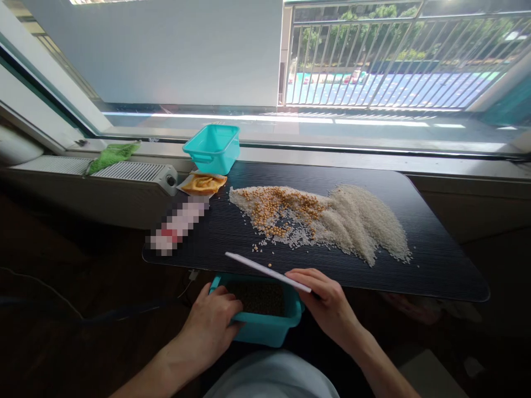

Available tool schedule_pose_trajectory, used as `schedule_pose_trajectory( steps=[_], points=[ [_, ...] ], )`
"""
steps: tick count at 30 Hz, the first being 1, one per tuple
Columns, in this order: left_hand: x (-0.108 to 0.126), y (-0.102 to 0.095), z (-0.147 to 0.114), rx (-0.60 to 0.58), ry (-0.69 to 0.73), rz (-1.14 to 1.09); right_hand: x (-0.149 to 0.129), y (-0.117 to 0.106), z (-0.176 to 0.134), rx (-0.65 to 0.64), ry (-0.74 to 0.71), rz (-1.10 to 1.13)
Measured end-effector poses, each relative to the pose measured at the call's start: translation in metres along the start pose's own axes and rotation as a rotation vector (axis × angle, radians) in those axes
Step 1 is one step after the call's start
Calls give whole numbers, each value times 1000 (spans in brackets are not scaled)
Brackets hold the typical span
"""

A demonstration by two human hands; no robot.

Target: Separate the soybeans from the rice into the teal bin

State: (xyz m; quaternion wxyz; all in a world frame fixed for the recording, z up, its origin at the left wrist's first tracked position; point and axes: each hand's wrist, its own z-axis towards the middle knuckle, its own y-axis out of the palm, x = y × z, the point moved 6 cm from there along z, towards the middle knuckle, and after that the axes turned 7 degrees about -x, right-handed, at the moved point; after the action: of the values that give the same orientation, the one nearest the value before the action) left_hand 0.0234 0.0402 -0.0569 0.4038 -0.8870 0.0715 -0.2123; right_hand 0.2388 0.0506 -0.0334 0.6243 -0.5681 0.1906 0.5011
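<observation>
My left hand (218, 316) is closed on the left end of a teal plastic bin (265, 330), with its fingers curled over the rim. Dark small grains (261, 298) lie in the bin; their kind is too dim to tell. Between the fingers and thumb of my right hand (323, 293) is a thin flat white board (265, 269), seen nearly edge-on and tilted above the bin. Beyond the board, white rice (360, 221) spreads in a heap on the black table (431, 271). Yellow soybeans (269, 207) are mixed into the heap's left part.
A second teal bin (215, 149) stands at the table's back left corner. In front of it lies a folded orange cloth or packet (203, 183), near a pixelated item (178, 225). A green cloth (112, 156) rests on the radiator (136, 172). The window runs along the back.
</observation>
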Motion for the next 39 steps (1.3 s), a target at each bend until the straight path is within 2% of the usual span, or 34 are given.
schedule_pose_trajectory(
  steps=[2, 4, 12, 17, 20, 25, 27, 29, 35, 39],
  points=[
    [-1, 1, -1, -5, -6, 2, 2, 6, -2, -5, -24, -40],
    [-2, 1, -2, -1, -11, 10, 11, -1, -2, 39, -15, -103],
    [-1, 0, 0, 48, 14, -24, 65, -65, 12, 200, 117, -349],
    [-2, 2, 3, 50, 17, -16, 67, -94, 16, 296, 134, -379],
    [0, 2, 5, 33, -4, 8, 52, -86, 10, 275, 99, -300],
    [9, 1, 3, 12, -42, 36, 28, -37, 2, 58, 16, -107],
    [12, 0, 1, 15, -60, 35, 27, -27, 2, 13, 2, -95],
    [14, -1, 0, 24, -71, 24, 32, -31, 4, 25, 9, -119],
    [17, -5, 0, 54, -90, -8, 52, -74, 16, 153, 69, -201],
    [18, -8, -1, 50, -82, -38, 59, -89, 25, 232, 107, -218]
  ],
)
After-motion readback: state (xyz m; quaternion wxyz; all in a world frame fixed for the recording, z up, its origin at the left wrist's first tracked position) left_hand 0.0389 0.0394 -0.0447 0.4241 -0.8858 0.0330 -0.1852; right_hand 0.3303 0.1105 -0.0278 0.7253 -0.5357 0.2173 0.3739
